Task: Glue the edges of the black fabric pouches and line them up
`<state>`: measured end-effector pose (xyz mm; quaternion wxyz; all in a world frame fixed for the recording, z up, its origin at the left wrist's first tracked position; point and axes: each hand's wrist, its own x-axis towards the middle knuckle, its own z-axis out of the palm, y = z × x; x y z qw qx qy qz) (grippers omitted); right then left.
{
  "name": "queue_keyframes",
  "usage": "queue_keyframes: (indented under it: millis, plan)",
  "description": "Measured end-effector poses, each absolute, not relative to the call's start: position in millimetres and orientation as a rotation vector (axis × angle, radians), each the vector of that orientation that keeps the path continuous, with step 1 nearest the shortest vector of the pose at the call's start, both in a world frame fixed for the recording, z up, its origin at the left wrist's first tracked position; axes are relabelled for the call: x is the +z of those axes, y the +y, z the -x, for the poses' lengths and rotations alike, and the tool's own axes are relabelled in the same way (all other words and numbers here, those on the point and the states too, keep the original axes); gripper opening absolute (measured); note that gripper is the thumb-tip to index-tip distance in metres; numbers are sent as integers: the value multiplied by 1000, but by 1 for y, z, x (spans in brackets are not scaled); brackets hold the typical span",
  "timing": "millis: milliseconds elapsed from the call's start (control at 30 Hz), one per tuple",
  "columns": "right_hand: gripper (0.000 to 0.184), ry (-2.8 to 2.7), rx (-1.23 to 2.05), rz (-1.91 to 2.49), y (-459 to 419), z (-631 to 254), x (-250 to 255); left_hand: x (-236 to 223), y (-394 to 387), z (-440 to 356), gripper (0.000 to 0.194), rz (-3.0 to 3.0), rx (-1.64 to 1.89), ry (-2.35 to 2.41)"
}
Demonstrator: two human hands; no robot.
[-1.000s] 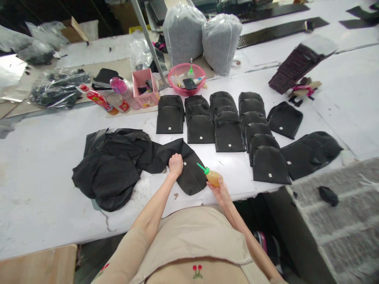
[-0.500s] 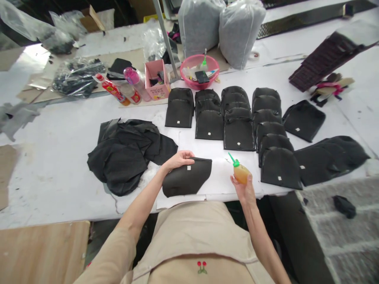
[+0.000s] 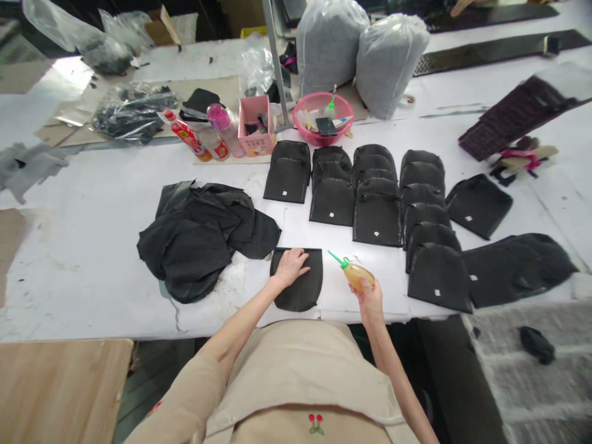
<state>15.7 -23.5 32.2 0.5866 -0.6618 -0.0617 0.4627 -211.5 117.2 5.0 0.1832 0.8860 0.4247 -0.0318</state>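
My left hand [image 3: 290, 267] rests flat, fingers spread, on a black fabric piece [image 3: 300, 295] with a straight top edge and a rounded bottom, lying near the front of the table. In my right hand [image 3: 369, 295] is a glue bottle [image 3: 358, 275] with amber contents; its green nozzle points up and left, just right of the fabric piece and apart from it. A heap of black fabric [image 3: 194, 240] lies to the left. Overlapping rows of similar black pieces [image 3: 377, 216] lie behind and to the right, several with a small white square.
A pink basin [image 3: 303, 132] with small items, a pink box [image 3: 257, 145] and bottles [image 3: 187, 137] stand at the back. Behind them are two stuffed grey bags [image 3: 391, 68]. A dark ribbed stack [image 3: 513, 117] is at the right. A co-worker's hand [image 3: 462, 6] shows at the top edge.
The fabric piece was pulled right from the heap, turned and laid flat, and my left hand now lies on it. The glue bottle swung right, then came back left toward the piece.
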Motion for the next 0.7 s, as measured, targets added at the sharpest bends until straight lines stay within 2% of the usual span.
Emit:
queue_keyframes:
  millis: [167, 333, 500, 700]
  plan:
    - [58, -283, 971, 1684, -11, -17, 34, 1, 117, 205, 55, -2497, -99, 1276]
    - [62, -469, 872, 1759, 8, -20, 37, -1, 127, 198, 67, -2474, -142, 1313]
    - [68, -689, 813, 1845, 24, -24, 28, -2, 125, 196, 74, -2465, -145, 1336]
    - [69, -999, 632, 1992, 38, -22, 24, 2, 125, 194, 73, -2430, -173, 1340]
